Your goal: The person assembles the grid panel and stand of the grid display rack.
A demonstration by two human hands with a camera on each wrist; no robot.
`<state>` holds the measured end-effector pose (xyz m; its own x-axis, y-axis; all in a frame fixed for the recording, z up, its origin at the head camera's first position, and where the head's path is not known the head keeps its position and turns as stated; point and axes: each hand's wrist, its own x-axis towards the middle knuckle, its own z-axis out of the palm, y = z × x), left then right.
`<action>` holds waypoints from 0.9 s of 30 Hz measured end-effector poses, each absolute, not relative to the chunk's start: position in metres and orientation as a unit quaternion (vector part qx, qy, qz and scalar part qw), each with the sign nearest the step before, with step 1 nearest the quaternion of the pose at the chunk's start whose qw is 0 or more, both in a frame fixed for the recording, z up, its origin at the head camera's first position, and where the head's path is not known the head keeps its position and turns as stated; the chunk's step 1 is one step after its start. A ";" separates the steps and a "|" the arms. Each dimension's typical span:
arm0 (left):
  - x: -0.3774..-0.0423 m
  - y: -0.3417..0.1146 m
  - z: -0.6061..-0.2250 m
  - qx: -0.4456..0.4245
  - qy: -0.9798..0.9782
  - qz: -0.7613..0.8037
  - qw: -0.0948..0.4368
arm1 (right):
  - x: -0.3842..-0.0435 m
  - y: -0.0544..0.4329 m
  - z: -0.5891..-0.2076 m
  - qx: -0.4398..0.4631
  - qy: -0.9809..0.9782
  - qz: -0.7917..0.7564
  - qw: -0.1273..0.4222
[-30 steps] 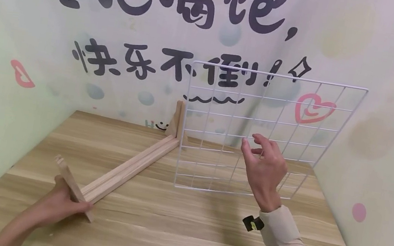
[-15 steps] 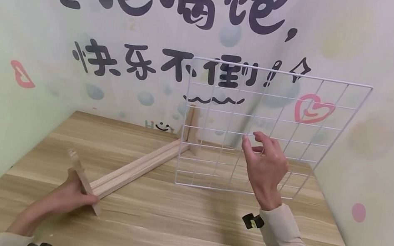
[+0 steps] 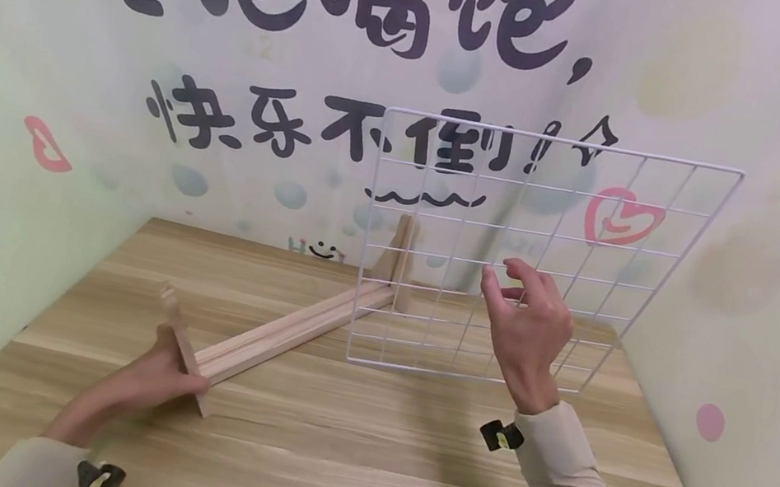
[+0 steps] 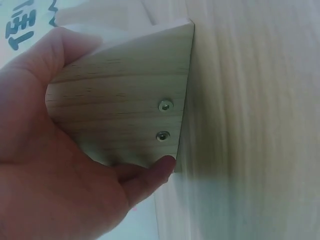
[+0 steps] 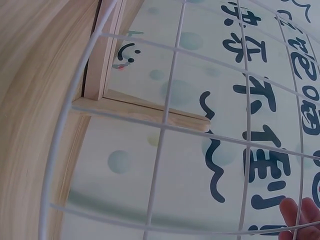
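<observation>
My left hand (image 3: 153, 381) grips the near end board of a light wooden stand (image 3: 295, 330). A long double rail joins that board to an upright far end board (image 3: 401, 253). Close up in the left wrist view, thumb and fingers clasp opposite edges of the end board (image 4: 125, 90), which bears two metal bolts (image 4: 165, 105). My right hand (image 3: 531, 330) holds a white wire grid panel (image 3: 562, 140) upright by its inner wires. The panel's left part overlaps the stand's far end in the head view. Fingertips (image 5: 289, 212) curl at a wire in the right wrist view.
A wood-grain table (image 3: 331, 451) lies under everything. Behind it rises a pale wall (image 3: 258, 167) with dark lettering and coloured dots; more wall closes in on both sides.
My left hand has shifted the wooden stand rightward, its near end also slightly away from me, so its far end now shows behind the grid. The held grid panel has risen slightly.
</observation>
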<state>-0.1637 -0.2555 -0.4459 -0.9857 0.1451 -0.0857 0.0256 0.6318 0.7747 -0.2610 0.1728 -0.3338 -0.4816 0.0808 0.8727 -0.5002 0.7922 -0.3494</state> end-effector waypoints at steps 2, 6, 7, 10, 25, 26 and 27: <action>-0.166 -0.254 -0.445 0.056 0.903 0.422 0.066 | -0.261 0.173 -0.333 0.129 -0.809 0.296 0.491; -0.172 -0.250 -0.444 0.070 0.902 0.422 0.067 | -0.260 0.173 -0.332 0.123 -0.808 0.305 0.489; -0.174 -0.250 -0.445 0.073 0.900 0.425 0.067 | -0.260 0.173 -0.332 0.122 -0.807 0.310 0.488; -0.178 -0.249 -0.445 0.081 0.897 0.430 0.069 | -0.260 0.173 -0.331 0.121 -0.802 0.318 0.491; -0.201 -0.236 -0.443 0.108 0.881 0.446 0.118 | -0.264 0.168 -0.313 0.141 -0.791 0.301 0.514; -0.202 -0.236 -0.443 0.110 0.879 0.448 0.120 | -0.264 0.167 -0.312 0.141 -0.790 0.301 0.515; -0.203 -0.235 -0.443 0.115 0.878 0.448 0.121 | -0.264 0.167 -0.311 0.142 -0.790 0.302 0.515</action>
<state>-0.2026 -0.2349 -0.4433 -0.9444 0.3103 -0.1088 0.0937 0.5713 0.8154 -0.2638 0.1669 -0.3108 -0.4292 0.0860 0.8991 -0.5356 0.7773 -0.3300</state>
